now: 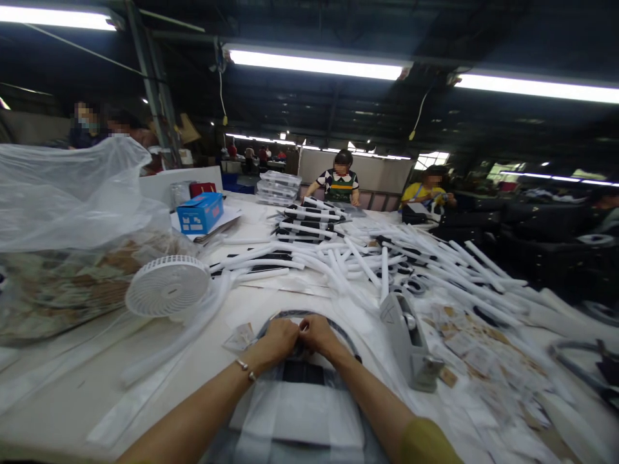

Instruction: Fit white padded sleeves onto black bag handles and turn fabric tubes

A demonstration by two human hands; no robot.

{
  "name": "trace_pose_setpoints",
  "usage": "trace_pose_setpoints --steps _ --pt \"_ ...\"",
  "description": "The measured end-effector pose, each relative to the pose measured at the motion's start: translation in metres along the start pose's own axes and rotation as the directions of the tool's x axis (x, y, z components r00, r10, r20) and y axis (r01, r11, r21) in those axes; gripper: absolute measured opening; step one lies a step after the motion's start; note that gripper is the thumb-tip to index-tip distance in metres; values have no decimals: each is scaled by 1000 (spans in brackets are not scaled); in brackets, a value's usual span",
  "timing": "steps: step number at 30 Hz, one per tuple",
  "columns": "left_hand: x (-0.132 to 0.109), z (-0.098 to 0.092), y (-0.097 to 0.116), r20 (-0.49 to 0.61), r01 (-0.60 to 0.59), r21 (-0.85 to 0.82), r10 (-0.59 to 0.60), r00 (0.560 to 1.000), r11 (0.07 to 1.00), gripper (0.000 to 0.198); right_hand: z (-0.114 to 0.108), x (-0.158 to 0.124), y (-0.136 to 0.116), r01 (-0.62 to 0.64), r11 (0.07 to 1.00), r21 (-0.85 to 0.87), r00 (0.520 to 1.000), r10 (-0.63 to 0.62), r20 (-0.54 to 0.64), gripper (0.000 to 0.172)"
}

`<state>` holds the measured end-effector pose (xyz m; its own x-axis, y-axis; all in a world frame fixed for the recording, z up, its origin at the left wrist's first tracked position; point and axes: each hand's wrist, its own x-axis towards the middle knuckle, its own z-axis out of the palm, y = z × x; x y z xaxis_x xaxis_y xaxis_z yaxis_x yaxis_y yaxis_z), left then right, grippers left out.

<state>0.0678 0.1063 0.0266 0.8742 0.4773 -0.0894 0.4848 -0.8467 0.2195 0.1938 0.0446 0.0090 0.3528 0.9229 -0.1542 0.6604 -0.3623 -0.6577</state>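
Observation:
My left hand (280, 340) and my right hand (320, 336) meet in front of me, fingers pinched together. Between the fingertips is something small and whitish, too hidden to name. Beneath and around them arches a dark curved handle (349, 336), which seems to belong to a bag-like item (296, 415) covered in white sheet and clear plastic, between my forearms. The part of the item under my fingers is hidden. Just left of my left hand lies a small clear packet with a brown piece inside (242, 335).
A grey tape dispenser (411, 345) stands to the right, beside many small packets (483, 351). White padded tubes (358, 264) cover the table's middle. At left are a white fan (168, 287), a large plastic sack (62, 283) and a blue box (200, 214). A co-worker (341, 180) stands opposite.

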Motion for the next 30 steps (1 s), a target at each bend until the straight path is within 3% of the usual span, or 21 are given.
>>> trace_pose_setpoints --steps 3,10,14,20,26,30 --pt "-16 -4 -15 2 17 -56 -17 1000 998 16 5 5 -1 -27 1000 -4 998 26 -58 21" --pt "-32 -3 -36 -50 -62 -256 51 997 965 15 12 11 3 -114 990 81 992 109 68 30" --pt "-34 -1 -39 -75 -55 -315 33 997 947 16 12 12 5 -123 990 67 992 120 50 29" --pt "-34 -2 -27 -107 -60 -240 35 994 969 17 8 7 -3 -42 999 18 997 43 -64 21" --pt "-23 7 -17 -135 -92 -154 71 988 984 25 5 -2 -3 18 998 54 998 -15 -60 22" --pt "-21 8 -22 -139 -140 -162 118 983 977 25 2 -8 -3 83 996 22 994 -81 -70 16"
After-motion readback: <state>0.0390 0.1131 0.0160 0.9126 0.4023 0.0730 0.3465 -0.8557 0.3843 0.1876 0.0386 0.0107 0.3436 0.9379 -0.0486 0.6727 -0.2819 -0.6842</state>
